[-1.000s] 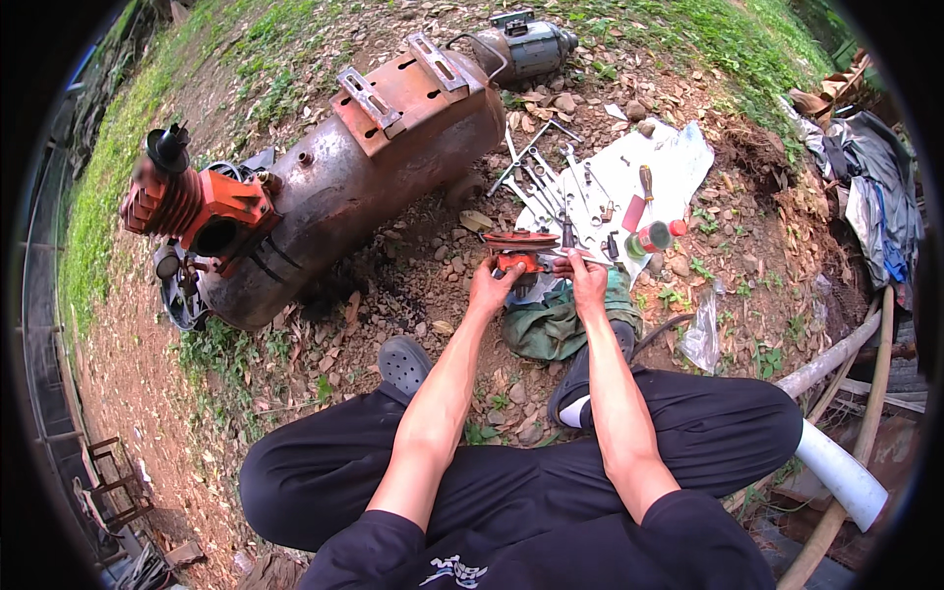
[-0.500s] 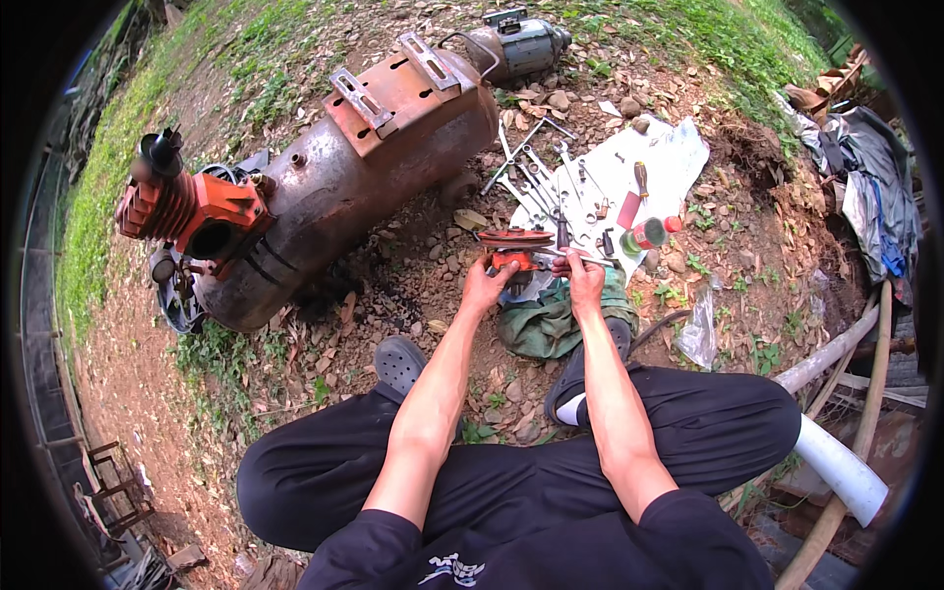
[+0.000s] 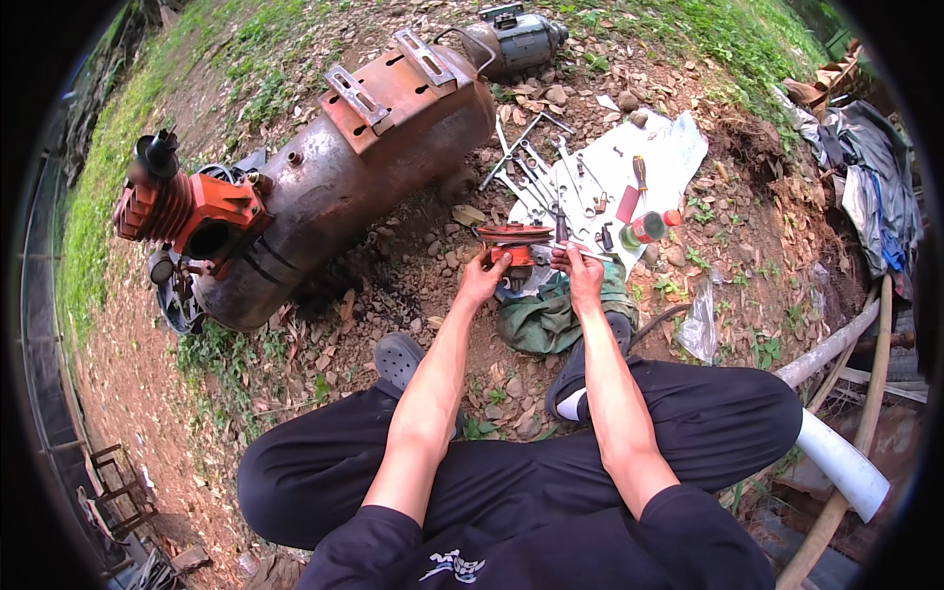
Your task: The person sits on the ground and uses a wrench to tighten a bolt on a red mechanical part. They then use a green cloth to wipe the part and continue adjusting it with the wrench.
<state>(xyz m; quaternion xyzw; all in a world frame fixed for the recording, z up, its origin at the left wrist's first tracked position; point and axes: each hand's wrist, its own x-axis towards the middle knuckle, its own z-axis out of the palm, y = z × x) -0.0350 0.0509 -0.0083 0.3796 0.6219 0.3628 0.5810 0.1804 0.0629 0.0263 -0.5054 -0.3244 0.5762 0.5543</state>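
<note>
My left hand is closed on the near left side of an orange metal pulley assembly. Its grooved wheel is uppermost, and a darker part sticks out below the orange body. Just right of it, my right hand is closed round a slim metal tool, whose kind I cannot make out. One end of the tool reaches toward the assembly; whether they touch is unclear. Beneath both hands lies a crumpled green cloth. Beyond them, several wrenches rest on a white sheet.
A rusty compressor tank lies at the left, with an orange pump head and a grey motor. On the sheet are a screwdriver and a green bottle with a red cap. Poles lie at the right.
The pulley assembly has turned slightly in my left hand, showing more of its orange body. My right hand has shifted a little, its fingers still round the tool.
</note>
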